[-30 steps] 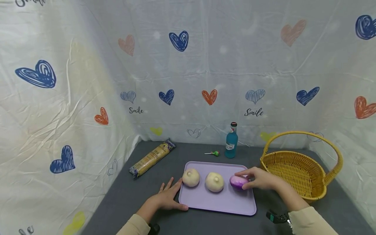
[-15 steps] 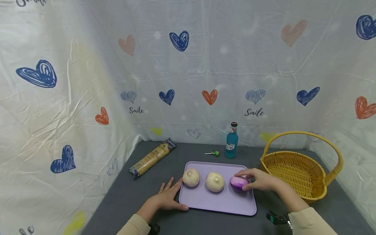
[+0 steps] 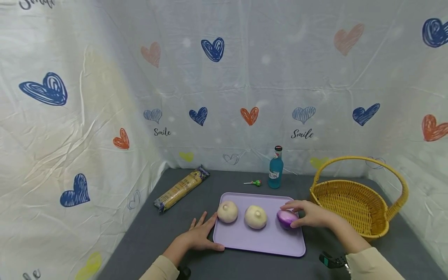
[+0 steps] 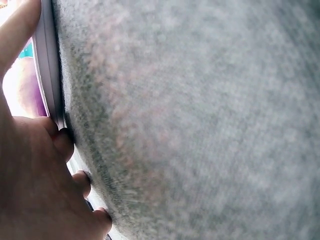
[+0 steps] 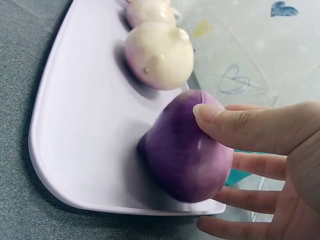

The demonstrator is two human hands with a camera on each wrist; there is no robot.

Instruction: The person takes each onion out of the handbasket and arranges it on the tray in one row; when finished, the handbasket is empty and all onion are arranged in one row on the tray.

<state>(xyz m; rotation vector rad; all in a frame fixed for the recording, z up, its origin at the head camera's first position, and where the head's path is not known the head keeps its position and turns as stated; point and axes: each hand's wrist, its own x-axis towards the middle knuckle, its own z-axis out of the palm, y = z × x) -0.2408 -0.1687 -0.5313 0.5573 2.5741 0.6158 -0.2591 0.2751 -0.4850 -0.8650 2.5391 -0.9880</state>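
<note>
A lilac tray (image 3: 259,243) lies on the table with two cream-white, garlic-like bulbs (image 3: 227,212) and a purple onion (image 3: 285,219) in a row. My right hand (image 3: 311,214) holds the onion at the tray's right side. In the right wrist view the thumb (image 5: 235,122) lies along its near side, with fingers behind it and its pointed tip towards the tray. My left hand (image 3: 199,235) rests at the tray's left edge, fingers spread, thumb near the front corner. In the left wrist view its fingers lie by the tray rim (image 4: 47,65).
A yellow wicker basket (image 3: 353,206) with a tall handle stands right of the tray. Behind the tray are a blue bottle (image 3: 275,171) and a green-headed lollipop (image 3: 257,182). A long pack of noodles (image 3: 181,189) lies at the back left. A heart-printed sheet hangs behind.
The purple onion has shifted slightly to the right and turned a little in my right hand. My left hand and the tray have stayed in place.
</note>
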